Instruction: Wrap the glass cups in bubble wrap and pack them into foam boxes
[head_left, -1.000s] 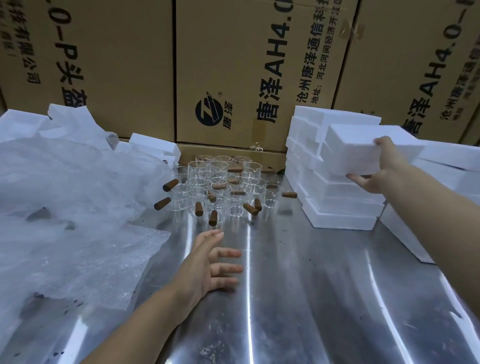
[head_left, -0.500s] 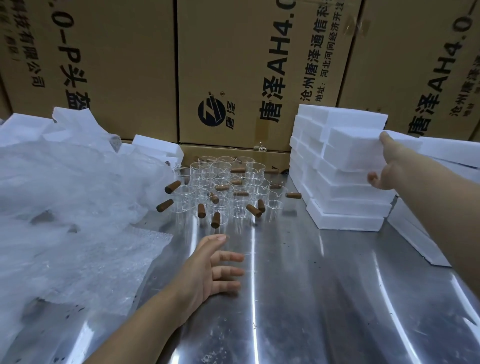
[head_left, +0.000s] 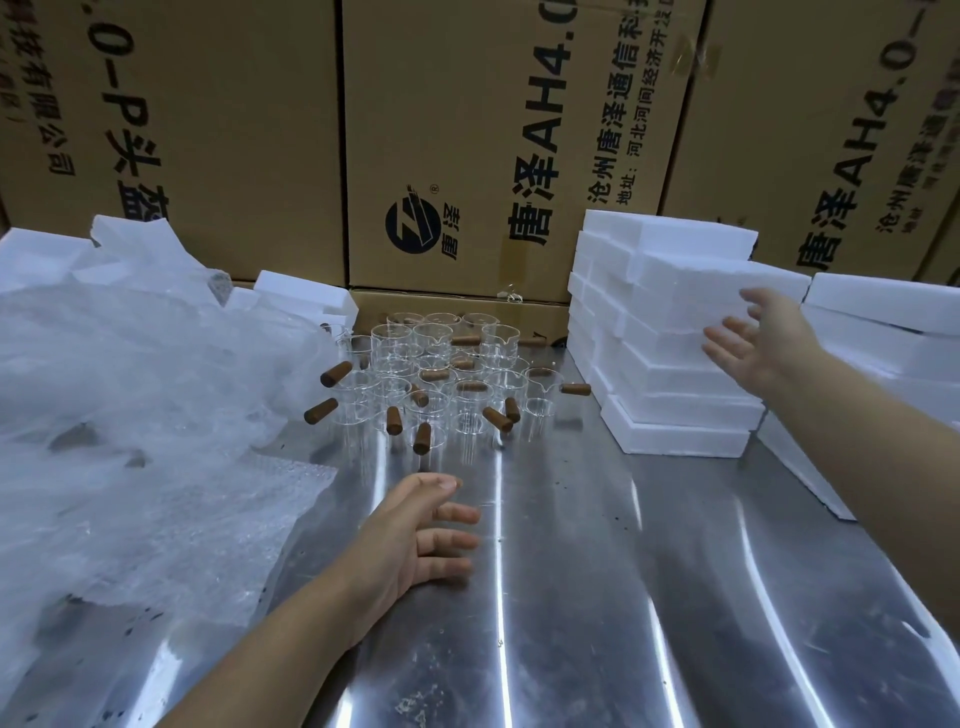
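Far left: a crumpled heap of clear bubble wrap (head_left: 119, 415) spread over the left side of the table, with white foam pieces (head_left: 130, 244) poking up behind it.

Left of centre: left hand (head_left: 415, 540), palm down and fingers loosely spread, empty, low over the bare metal just beside the edge of the wrap and just in front of the glassware.

Centre, toward the back: a tight cluster of small clear glass cups with pouring lips and stubby brown side handles (head_left: 441, 384), all upright, unwrapped, untouched.

Right of centre: a tall stack of white foam boxes (head_left: 660, 332). Right hand (head_left: 753, 348) reaching out at its near right face, fingers spread and open, gripping nothing; whether fingertips touch the foam cannot be told. Further right, more white foam slabs (head_left: 883, 312), stacked.

Step in hand, as a judgement: fetching a foam box, at the very start, with nothing wrapped or packed. Next move likely calls for closing the right hand on one box near the top and lifting it straight off so the uneven stack does not topple, then setting it on the clear metal in front.

Surface: a shiny stainless steel table (head_left: 597, 597), streaked with reflected light, speckled with dark crumbs. Behind everything, a wall of large brown cardboard cartons printed with black Chinese characters (head_left: 467, 145).
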